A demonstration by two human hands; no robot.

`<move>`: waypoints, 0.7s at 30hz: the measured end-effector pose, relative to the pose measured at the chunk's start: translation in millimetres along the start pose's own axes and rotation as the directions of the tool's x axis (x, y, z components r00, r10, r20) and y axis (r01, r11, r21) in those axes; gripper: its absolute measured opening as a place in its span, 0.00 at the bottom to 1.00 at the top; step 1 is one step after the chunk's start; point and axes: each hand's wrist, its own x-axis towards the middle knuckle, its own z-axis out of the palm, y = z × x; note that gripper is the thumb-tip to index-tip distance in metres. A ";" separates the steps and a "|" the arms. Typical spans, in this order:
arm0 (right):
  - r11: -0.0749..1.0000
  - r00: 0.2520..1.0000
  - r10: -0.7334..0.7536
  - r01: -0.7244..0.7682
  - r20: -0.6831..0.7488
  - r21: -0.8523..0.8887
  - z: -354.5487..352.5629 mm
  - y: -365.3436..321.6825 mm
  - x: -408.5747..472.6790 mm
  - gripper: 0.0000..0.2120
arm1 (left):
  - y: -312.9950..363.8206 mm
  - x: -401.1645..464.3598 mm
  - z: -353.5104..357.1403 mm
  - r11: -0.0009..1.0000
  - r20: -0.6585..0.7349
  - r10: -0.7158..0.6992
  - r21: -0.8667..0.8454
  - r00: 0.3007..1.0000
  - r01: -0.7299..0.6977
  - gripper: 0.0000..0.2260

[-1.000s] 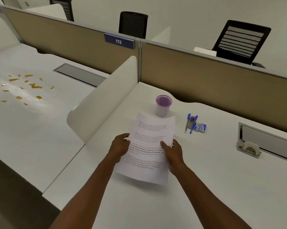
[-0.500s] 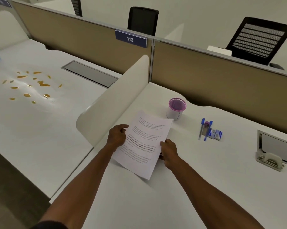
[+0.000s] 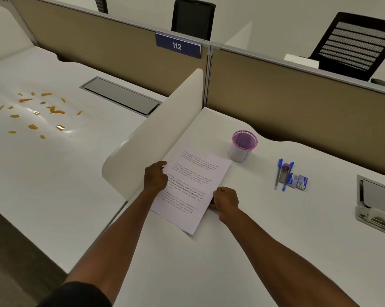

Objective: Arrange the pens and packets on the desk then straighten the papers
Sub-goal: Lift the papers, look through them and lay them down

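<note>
the left hand (image 3: pixel 155 176) and right hand (image 3: pixel 225 199) pinch opposite long edges of the white printed paper stack (image 3: pixel 192 187), lying askew on the white desk (image 3: pixel 242 251) beside the curved divider, apparently to square its sheets.

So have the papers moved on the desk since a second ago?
Yes. The papers have slid left, toward the white divider, and away from the pink-rimmed cup, turning slightly; their upper left edge now lies right beside the divider.
</note>
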 end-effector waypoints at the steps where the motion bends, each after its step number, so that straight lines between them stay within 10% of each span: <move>1: 1.000 1.000 -0.008 0.007 -0.013 -0.009 0.3 -0.2 0.4 0.11 | 0.6 0.9 0.8 1.000 0.002 0.005 -0.002 1.000 -0.005 0.24; 21: 0.984 0.979 -0.129 0.107 -0.159 -0.141 27.7 -2.1 3.0 0.06 | 1.8 3.3 4.3 0.919 0.051 -0.002 0.395 0.999 -0.019 0.22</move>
